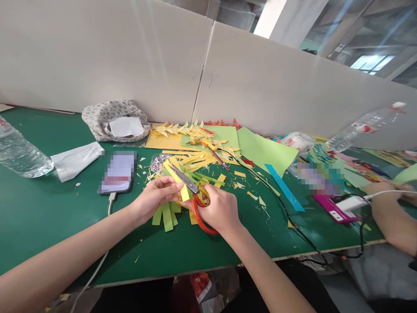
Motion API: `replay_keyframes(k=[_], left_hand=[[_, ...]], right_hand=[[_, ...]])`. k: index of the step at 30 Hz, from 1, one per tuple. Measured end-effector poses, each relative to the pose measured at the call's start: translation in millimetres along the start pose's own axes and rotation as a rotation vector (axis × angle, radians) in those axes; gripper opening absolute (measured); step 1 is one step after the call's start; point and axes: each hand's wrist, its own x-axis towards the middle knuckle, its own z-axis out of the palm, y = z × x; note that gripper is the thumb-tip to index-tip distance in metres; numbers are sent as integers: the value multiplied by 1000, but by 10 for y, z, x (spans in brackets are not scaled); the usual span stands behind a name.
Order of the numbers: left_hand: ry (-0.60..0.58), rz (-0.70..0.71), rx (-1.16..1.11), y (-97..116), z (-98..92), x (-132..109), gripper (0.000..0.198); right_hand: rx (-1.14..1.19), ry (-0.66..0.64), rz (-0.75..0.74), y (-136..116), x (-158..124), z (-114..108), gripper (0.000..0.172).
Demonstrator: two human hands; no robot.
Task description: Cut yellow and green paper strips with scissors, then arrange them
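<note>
Clear plastic water bottle [19,152]: laid on its side at the far left; ribbed and glossy.
Green matte tabletop [48,217]: flat, strewn with paper scraps.
Dark rectangular smartphone [117,173]: laid flat with a cable attached, just left of the hands.
Left hand [156,195]: closed in a pinch, with the narrow yellow paper strip [178,180] gripped between thumb and fingertips.
Narrow yellow paper strip: held over the table's middle between both hands, slanting up to the left; thin, matte and straight-edged.
Step in hand: a scissor cut on the strip is judged to be under way.
Red-handled steel scissors [195,202]: the blades are laid against the strip and pointed up-left; how far they are parted cannot be told.
Right hand [220,208]: curled shut through the looped handles.
Next move calls for: the strip kept taut and the pinching fingertips kept clear of the blades.
Cut green paper strips [166,215]: fanned flat beneath the hands.
Heap of yellow pointed offcuts [195,150]: piled behind the hands.
Light green paper sheet [263,150]: smooth, laid to the right.
Another person's hand [391,191]: rested at the far right edge.
</note>
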Motion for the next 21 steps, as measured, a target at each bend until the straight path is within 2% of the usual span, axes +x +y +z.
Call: replay_keyframes(k=[5, 10, 13, 17, 21], left_hand=[[22, 48, 43, 12, 10, -2, 15], [171, 200, -69, 45, -16, 14, 18], [226, 229, -86, 64, -36, 21, 17], [236, 237, -66, 58, -47, 26, 15], [198, 234, -36, 38, -48, 27, 13]], right_hand=[[1, 11, 14, 6, 1, -4, 43], [-15, 25, 15, 9, 2, -16, 42], [-12, 15, 12, 6, -5, -9, 43], [10, -7, 26, -3, -17, 2, 43], [10, -29, 26, -8, -20, 4, 44]])
